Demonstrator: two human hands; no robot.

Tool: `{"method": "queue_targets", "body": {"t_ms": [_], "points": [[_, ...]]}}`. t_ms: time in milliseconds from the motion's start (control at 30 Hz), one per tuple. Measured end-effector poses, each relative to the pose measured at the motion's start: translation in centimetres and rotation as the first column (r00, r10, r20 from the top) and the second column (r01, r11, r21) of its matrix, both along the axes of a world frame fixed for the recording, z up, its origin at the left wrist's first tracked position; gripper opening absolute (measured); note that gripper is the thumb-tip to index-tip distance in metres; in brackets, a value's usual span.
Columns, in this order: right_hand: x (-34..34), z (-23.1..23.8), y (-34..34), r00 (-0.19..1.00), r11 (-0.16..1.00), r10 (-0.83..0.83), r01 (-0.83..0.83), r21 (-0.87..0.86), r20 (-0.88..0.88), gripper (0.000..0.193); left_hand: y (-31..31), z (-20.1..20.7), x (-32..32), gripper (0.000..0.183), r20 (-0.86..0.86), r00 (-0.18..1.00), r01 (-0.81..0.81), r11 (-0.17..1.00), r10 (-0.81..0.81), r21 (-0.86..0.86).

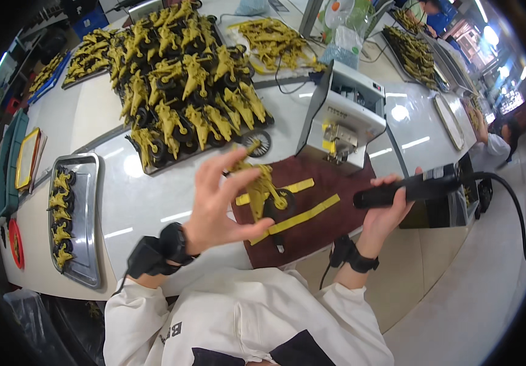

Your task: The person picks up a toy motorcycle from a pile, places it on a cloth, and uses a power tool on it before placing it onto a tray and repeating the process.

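Observation:
My left hand (215, 204) has its thumb and fingers around a yellow toy motorcycle part (257, 196) with a black wheel, held over a brown cloth (312, 226). My right hand (388, 210) grips a black electric screwdriver (409, 188), its cord curving off to the right. Yellow strips (304, 218) cross the cloth beneath the left hand. A small dark piece with a pale tip (279, 244) lies by the cloth's near part.
Beyond the cloth stands a white boxy machine (351, 116) with a metal front fixture. Many yellow toy motorcycles (171, 116) crowd a large board at the back left. A metal tray (92, 244) at left holds several more. A loose spoked black wheel (257, 144) rests by the board's corner.

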State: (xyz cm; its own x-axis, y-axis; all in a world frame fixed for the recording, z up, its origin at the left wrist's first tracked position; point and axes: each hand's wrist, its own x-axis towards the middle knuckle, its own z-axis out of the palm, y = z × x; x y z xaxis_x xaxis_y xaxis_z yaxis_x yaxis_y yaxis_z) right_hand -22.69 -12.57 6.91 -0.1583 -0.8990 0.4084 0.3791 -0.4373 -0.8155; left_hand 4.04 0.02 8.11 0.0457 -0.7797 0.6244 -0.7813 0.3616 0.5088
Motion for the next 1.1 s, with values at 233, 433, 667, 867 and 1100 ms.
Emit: {"method": "queue_targets", "body": {"t_ms": [233, 433, 667, 867, 1100], "points": [[0.6, -1.8, -0.8, 0.993, 0.999, -0.041, 0.039, -0.018, -0.113, 0.061, -0.3, -6.1, -5.5, 0.069, -0.161, 0.972, 0.196, 0.965, -0.169, 0.174], [1.3, -2.1, -0.4, 0.985, 0.989, -0.142, 0.146, 0.029, -0.100, 0.062, 0.6, -7.5, -6.2, 0.072, 0.118, 0.990, 0.026, 0.934, -0.072, 0.358], [2.1, -2.5, -0.3, 0.967, 0.987, -0.157, 0.144, -0.076, -0.201, 0.055, -0.6, -7.6, -4.6, 0.075, 0.120, 0.984, 0.071, 0.903, -0.134, 0.424], [2.8, -2.3, -0.2, 0.954, 0.982, -0.185, 0.167, -0.093, -0.236, 0.066, -0.5, -7.4, -4.3, 0.080, 0.214, 0.955, 0.070, 0.860, -0.204, 0.506], [2.6, -2.4, -0.1, 0.967, 0.977, -0.207, 0.198, -0.074, -0.146, 0.073, -0.5, -7.0, -4.1, 0.071, 0.118, 0.973, 0.118, 0.869, -0.198, 0.480]]}}
